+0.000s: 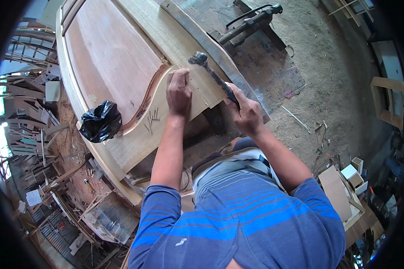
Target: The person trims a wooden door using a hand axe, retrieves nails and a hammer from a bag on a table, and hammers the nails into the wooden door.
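My right hand point(246, 113) is wrapped around the handle of a dark hammer point(220, 81), whose head is raised above the wooden panel's edge. Just left of the hammer head, my left hand point(179, 93) rests on the pale wooden frame point(130, 150) with its fingers pinched together. Whatever those fingers hold is hidden or too small to make out. Several loose nails point(151, 119) lie on the frame left of my left wrist. A crumpled black plastic bag point(101, 121) sits at the frame's curved corner, beside the reddish inner panel point(114, 58).
A metal bar clamp point(251, 24) lies beyond the panel at the top right. Stacked wood pieces point(29, 107) and scraps fill the left side. A wooden box frame point(388, 101) stands far right, with cardboard point(335, 190) and wood offcuts at lower right.
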`<state>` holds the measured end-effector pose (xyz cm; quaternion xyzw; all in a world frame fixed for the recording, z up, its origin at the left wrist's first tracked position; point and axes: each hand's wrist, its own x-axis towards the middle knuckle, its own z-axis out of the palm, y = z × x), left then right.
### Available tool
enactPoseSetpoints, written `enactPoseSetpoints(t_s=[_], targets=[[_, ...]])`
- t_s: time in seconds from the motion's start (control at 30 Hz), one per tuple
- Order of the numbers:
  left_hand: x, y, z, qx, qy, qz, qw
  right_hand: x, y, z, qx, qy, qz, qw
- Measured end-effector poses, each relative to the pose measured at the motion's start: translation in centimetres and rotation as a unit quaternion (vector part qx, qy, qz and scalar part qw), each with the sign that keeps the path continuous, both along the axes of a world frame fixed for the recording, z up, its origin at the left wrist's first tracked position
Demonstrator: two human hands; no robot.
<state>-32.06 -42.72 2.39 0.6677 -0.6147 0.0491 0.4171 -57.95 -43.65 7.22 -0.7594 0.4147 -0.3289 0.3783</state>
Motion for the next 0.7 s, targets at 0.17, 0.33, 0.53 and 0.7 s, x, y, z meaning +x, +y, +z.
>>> enactPoseSetpoints(t_s=[0.17, 0.33, 0.53, 0.7], targets=[[0.0, 0.0, -0.1, 0.016, 0.083, 0.056, 0.995, 0.2, -0.1, 0.3, -0.004, -0.017, -0.007, 1.000], [-1.6, -0.5, 4.2, -0.073, 0.005, 0.010, 0.997, 0.1, -0.2, 0.5, 0.010, -0.023, -0.001, 1.000], [-0.6, 2.7, 0.0, 0.070, 0.255, 0.056, 0.963, 0.2, -0.4, 0.6, 0.010, -0.030, -0.004, 0.999], [-1.1, 2.5, -0.5, 0.061, 0.235, 0.082, 0.967, 0.1, -0.2, 0.3, 0.002, -0.016, 0.009, 1.000]])
